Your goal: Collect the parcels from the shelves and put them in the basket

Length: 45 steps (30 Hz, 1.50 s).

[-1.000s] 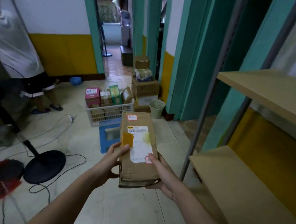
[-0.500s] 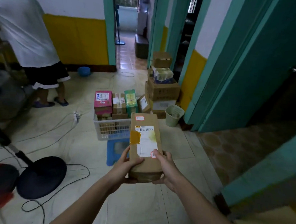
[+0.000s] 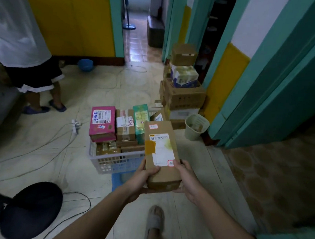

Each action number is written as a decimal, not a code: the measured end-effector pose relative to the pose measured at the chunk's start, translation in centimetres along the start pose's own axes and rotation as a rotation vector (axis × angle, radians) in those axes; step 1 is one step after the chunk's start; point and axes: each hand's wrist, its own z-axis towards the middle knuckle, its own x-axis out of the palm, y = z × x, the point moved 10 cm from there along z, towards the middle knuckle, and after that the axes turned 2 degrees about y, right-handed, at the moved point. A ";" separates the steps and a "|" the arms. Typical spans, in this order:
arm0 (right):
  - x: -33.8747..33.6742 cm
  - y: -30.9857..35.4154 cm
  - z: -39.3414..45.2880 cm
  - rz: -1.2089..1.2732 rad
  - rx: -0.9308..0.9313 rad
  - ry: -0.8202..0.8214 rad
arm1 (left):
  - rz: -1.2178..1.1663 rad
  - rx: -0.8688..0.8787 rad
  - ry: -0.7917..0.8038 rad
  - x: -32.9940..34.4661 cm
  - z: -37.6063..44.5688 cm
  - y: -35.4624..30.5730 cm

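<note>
Both hands hold one brown cardboard parcel point(image 3: 161, 152) by its near end: the left hand point(image 3: 140, 179) curls its thumb over the top, and the right hand point(image 3: 187, 178) grips the opposite edge. One white label and one strip of brown tape mark its top. It is held in the air at the right side of one white basket point(image 3: 113, 162) on the floor. Upright in the basket are one pink box point(image 3: 102, 122), one brown box point(image 3: 125, 124) and one green box point(image 3: 140, 120). One pale bin point(image 3: 196, 126) stands to the right.
</note>
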 end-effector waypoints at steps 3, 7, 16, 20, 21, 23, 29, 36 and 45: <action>-0.7 3.3 5.8 -0.045 -0.072 -0.007 | -0.004 -0.058 -0.058 -1.6 5.0 -1.7; -1.4 6.9 12.7 -0.248 -0.106 0.036 | 0.019 -0.163 -0.063 -2.7 9.0 -3.4; 5.2 12.3 20.8 -0.567 -0.075 0.328 | -0.204 -0.165 -0.256 -13.1 11.3 -4.7; 9.8 11.9 23.4 -0.659 -0.051 0.418 | -0.065 0.066 -0.467 -21.9 10.1 -8.3; 11.2 11.8 24.0 -0.690 -0.040 0.447 | -0.084 0.064 -0.462 -23.4 10.2 -8.4; 13.4 11.7 25.1 -0.718 -0.025 0.478 | -0.096 -0.001 -0.441 -25.6 10.6 -7.3; 12.7 11.8 27.7 -0.722 0.015 0.412 | -0.064 -0.098 -0.465 -26.2 11.2 -4.4; 14.3 11.5 27.4 -0.722 0.041 0.451 | -0.064 -0.194 -0.478 -27.4 11.1 -3.3; 16.9 8.4 28.1 -0.546 0.056 0.106 | 0.050 -0.193 -0.591 -32.5 11.2 -4.1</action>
